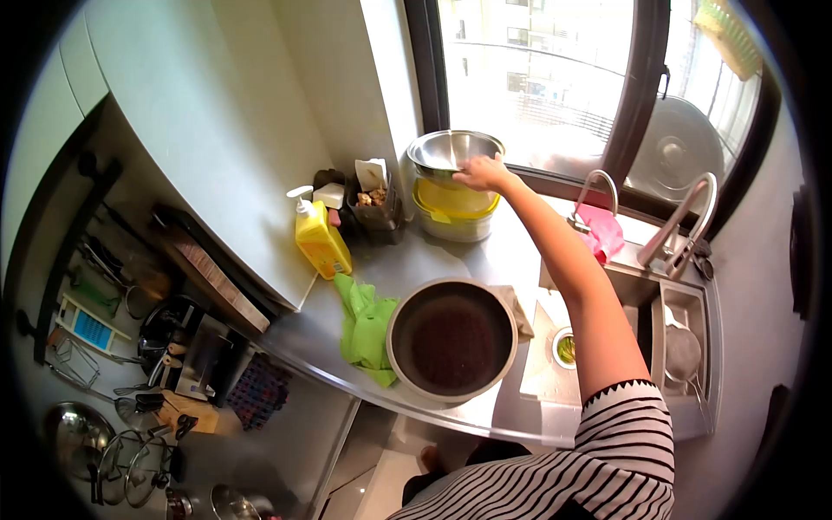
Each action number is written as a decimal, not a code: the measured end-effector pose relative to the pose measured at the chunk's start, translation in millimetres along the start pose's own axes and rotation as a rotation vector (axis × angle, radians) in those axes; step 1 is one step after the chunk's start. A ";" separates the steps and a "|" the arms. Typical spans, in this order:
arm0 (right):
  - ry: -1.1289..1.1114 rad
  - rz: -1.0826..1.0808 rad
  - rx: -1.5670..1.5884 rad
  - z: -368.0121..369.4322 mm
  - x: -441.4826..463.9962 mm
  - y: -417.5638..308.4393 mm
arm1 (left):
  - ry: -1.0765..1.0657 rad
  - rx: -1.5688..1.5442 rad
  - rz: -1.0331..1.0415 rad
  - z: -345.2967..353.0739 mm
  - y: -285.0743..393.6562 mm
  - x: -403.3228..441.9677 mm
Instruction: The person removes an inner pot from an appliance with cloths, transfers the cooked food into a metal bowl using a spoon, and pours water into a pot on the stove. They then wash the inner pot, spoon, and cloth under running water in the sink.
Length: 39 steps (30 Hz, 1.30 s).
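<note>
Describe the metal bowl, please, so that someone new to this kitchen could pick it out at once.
From the window, look to the counter below its lower left corner. There, directly above a yellow container, is the metal bowl, with the right hand at its rim. Its shiny silver sets it apart from the yellow beneath and the dark pan in front.

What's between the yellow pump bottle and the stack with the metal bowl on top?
In the head view, a dark bin holding brownish pieces stands between the yellow pump bottle and the stack, with your right hand at its metal bowl.
</note>
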State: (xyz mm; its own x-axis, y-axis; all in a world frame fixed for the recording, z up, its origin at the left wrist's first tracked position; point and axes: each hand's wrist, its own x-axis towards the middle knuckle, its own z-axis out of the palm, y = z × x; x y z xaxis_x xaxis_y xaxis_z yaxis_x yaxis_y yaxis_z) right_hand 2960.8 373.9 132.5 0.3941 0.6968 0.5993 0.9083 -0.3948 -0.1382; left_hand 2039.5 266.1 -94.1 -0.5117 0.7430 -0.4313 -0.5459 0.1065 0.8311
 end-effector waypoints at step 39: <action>-0.260 -1.272 0.630 -23.7 -296.1 -422.6 | -0.147 0.255 -0.127 68.8 87.9 -125.7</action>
State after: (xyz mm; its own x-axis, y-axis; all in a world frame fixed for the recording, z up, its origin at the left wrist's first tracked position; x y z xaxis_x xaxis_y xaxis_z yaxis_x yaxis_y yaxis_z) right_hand 2457.0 320.2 32.1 -0.7629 0.4827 0.4301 0.5390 0.8422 0.0109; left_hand 2101.5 227.5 57.3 -0.3389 0.7986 -0.4973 -0.4061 0.3526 0.8431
